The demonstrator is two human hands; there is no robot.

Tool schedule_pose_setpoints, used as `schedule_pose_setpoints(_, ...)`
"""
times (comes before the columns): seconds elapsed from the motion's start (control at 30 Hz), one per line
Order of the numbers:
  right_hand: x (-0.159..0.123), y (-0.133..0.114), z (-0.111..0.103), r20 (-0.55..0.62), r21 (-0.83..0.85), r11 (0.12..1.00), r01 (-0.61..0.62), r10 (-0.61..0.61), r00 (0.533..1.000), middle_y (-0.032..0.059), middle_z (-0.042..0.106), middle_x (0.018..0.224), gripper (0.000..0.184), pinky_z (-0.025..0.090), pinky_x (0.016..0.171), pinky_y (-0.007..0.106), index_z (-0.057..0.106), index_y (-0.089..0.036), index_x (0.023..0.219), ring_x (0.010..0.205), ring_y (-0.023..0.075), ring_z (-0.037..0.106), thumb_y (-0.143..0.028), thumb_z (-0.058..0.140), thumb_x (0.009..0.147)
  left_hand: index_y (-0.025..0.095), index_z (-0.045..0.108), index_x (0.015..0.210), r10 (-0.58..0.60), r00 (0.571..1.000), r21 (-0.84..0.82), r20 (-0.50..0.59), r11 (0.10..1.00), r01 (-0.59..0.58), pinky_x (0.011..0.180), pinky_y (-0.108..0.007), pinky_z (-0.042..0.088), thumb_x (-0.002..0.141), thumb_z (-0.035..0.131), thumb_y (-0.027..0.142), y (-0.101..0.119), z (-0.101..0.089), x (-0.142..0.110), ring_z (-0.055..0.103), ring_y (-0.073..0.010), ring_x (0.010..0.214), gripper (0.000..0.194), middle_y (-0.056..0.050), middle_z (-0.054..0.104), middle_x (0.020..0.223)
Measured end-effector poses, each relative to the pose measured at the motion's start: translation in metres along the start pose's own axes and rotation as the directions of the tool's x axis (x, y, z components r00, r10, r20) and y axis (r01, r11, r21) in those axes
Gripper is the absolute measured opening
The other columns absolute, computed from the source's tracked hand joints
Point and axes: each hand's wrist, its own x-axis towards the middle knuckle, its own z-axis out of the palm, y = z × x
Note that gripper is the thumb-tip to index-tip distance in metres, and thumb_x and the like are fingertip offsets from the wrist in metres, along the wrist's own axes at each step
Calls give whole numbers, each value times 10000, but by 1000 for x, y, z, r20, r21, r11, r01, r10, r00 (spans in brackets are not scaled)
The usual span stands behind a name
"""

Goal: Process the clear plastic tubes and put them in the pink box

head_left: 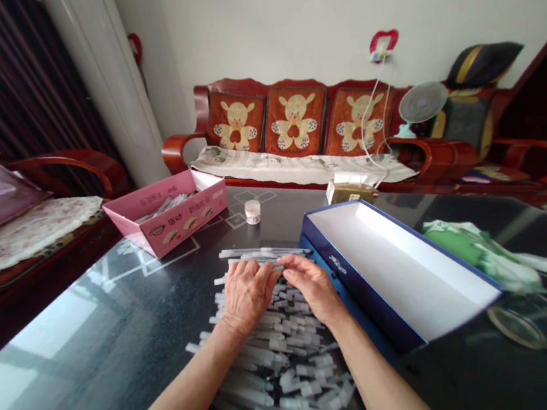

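Note:
Over a pile of slim, translucent, pen-like plastic tubes [294,326] with whitish caps, my two hands meet. My left hand [245,294] is closed, its fingers curled around one tube [278,267] and partly hiding it. The thumb and fingers of my right hand [313,286] pinch the same tube at its right end. Just beyond my fingertips, a few more tubes [244,253] lie crosswise on the dark table. The pile runs back beneath my wrists and between my forearms.
On the glossy table [106,351] stand a pink box [176,228] with tubes inside, a small white jar [253,212], an open blue box [363,274] with a white interior, and a tissue box [349,191]. A green-and-white bag [482,255] lies right. Behind is a wooden sofa [178,151].

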Motion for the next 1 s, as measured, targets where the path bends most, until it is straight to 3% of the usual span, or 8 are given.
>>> schedule_pose_setpoints(0.2,1,0,3,-127,-209,977,28,-56,990,39,686,722,323,491,662,274,682,-175,797,714,187,631,-481,579,818,252,680,880,27,998,13,-58,1000,-26,703,-340,302,955,410,447,1,1,0,508,-189,717,341,-29,573,693)
schedule_pose_setpoints(0.47,1,1,1,-51,-64,997,45,-48,998,33,698,936,265,493,746,277,655,-199,981,847,189,639,-354,623,769,246,677,866,33,992,10,-119,999,-32,698,-328,296,948,434,443,0,2,1,506,-185,703,323,-19,568,681)
schedule_pose_setpoints(0.67,1,1,2,-117,-286,957,55,-92,989,35,678,736,309,470,689,287,676,-178,798,726,193,622,-450,536,845,246,675,861,40,992,7,-118,999,-39,702,-326,297,946,436,445,1,3,1,508,-185,696,322,-16,569,675)
schedule_pose_setpoints(0.9,1,1,3,-86,-185,980,74,-91,992,46,706,910,260,497,748,289,657,-190,962,841,200,647,-362,599,776,237,674,859,48,990,9,-129,999,-47,703,-322,300,944,446,432,0,4,1,512,-182,693,312,-21,573,673)
schedule_pose_setpoints(1.0,1,1,3,-129,-249,965,82,-117,985,54,707,900,272,492,756,297,665,-187,937,838,203,644,-406,569,808,238,674,859,53,991,10,-121,999,-52,704,-321,299,945,441,431,0,3,1,515,-185,699,314,-23,575,678)
